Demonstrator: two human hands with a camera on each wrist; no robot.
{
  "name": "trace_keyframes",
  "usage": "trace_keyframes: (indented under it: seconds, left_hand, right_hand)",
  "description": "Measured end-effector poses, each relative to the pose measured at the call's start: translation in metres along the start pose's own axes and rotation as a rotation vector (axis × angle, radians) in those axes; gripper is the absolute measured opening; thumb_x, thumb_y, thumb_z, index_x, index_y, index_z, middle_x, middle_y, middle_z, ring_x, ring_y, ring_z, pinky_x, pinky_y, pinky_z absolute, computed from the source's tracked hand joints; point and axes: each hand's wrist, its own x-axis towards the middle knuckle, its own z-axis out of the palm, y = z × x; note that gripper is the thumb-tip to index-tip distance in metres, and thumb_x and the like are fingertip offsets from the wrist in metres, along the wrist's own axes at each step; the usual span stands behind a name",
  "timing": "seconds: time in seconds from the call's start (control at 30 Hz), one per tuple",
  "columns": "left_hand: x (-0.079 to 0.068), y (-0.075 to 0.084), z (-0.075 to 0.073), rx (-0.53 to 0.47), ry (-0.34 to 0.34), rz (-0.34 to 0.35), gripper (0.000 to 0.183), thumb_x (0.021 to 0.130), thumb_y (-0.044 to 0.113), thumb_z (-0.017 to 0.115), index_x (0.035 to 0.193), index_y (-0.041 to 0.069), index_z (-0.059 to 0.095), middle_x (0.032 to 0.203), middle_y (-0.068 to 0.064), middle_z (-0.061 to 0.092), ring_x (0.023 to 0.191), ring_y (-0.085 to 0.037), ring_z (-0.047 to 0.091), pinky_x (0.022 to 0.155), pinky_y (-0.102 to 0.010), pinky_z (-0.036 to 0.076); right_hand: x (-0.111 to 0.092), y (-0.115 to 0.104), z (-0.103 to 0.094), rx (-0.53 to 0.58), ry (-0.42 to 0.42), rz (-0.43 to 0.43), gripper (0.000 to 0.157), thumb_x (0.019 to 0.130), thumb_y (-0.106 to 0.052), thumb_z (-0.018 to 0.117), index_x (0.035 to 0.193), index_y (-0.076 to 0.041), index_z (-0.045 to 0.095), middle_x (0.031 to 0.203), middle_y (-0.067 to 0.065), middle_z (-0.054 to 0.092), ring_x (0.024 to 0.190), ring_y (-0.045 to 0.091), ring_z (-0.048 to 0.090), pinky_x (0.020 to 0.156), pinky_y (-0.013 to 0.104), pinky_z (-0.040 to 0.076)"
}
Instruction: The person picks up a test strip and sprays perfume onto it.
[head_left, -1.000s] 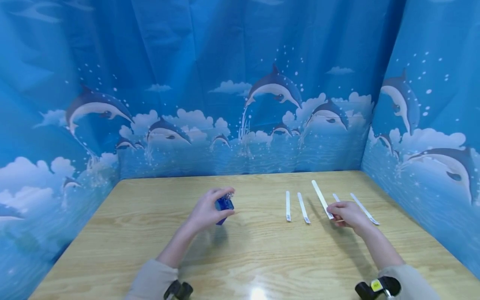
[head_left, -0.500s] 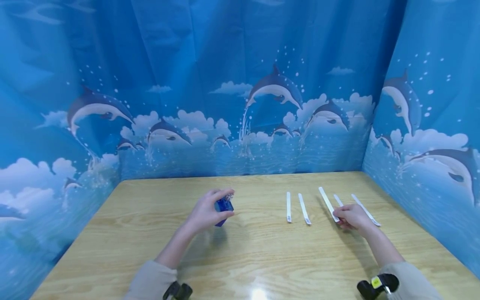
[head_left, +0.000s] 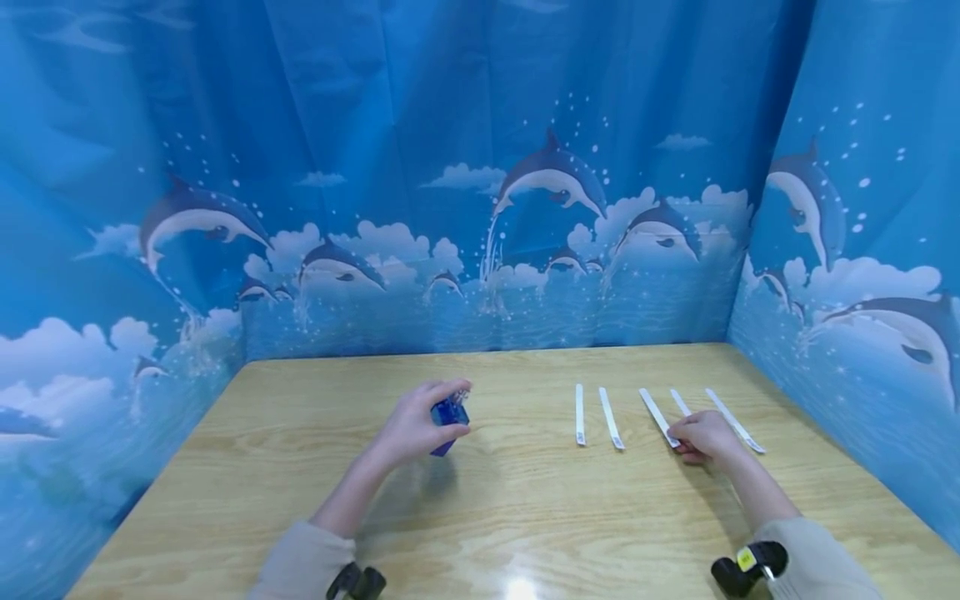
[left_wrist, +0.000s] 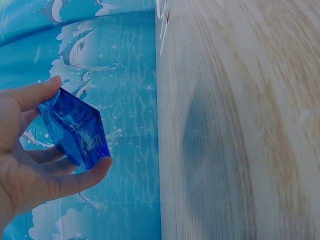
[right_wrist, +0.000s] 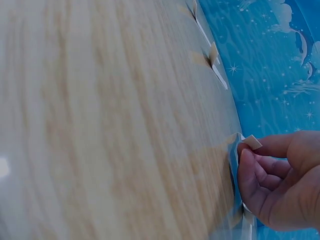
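Near the frame's centre, the left hand (head_left: 408, 427) is curling its fingers round a see-through blue object (head_left: 448, 412) above the desk (head_left: 510, 492). Right of centre, the right hand (head_left: 705, 437) is pinching the white strip (head_left: 656, 412) by its lower end, other strips (head_left: 580, 415) lying on both sides.

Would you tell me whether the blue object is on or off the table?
Off: the left hand holds the blue object above the table, clearly apart.

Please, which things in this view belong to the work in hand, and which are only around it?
Seems part of the work:
blue bottle, held by the left hand
white strip, pinched by the right hand
four other white strips

Only around it:
table
dolphin curtain
black wrist cameras
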Motion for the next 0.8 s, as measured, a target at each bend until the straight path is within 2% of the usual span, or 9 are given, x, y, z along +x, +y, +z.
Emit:
trace_keyframes:
  seconds: [0.33,0.6,0.8]
  left_hand:
    - [-0.0016,-0.0003,0.0005,-0.016,-0.014,0.009,0.054,0.079,0.027,0.075,0.129,0.025,0.055,0.126,-0.008,0.055,0.109,-0.032,0.053,0.082,-0.049,0.048]
    - [0.0009,0.0015,-0.0012,-0.003,-0.015,0.017,0.055,0.079,0.027,0.075,0.13,0.025,0.054,0.125,-0.008,0.055,0.108,-0.031,0.054,0.082,-0.047,0.048]
    - [0.0013,0.0025,-0.0018,-0.003,-0.02,0.019,0.056,0.079,0.026,0.075,0.131,0.024,0.054,0.126,-0.008,0.055,0.109,-0.031,0.053,0.083,-0.048,0.048]
  right_hand:
    - [0.0014,0.0057,0.0013,-0.034,-0.006,0.026,0.01,0.084,-0.001,0.056,0.082,0.008,0.059,0.054,-0.002,0.052,0.047,0.004,0.05,0.047,0.021,0.049]
    - [0.0023,0.0022,0.0036,-0.053,-0.02,0.006,0.008,0.083,0.0,0.056,0.08,0.006,0.059,0.055,-0.001,0.052,0.048,0.005,0.05,0.047,0.022,0.049]
    - [0.0007,0.0018,0.0018,-0.096,0.013,0.0,0.008,0.082,-0.001,0.057,0.082,0.007,0.057,0.056,0.0,0.051,0.049,0.006,0.05,0.048,0.023,0.05]
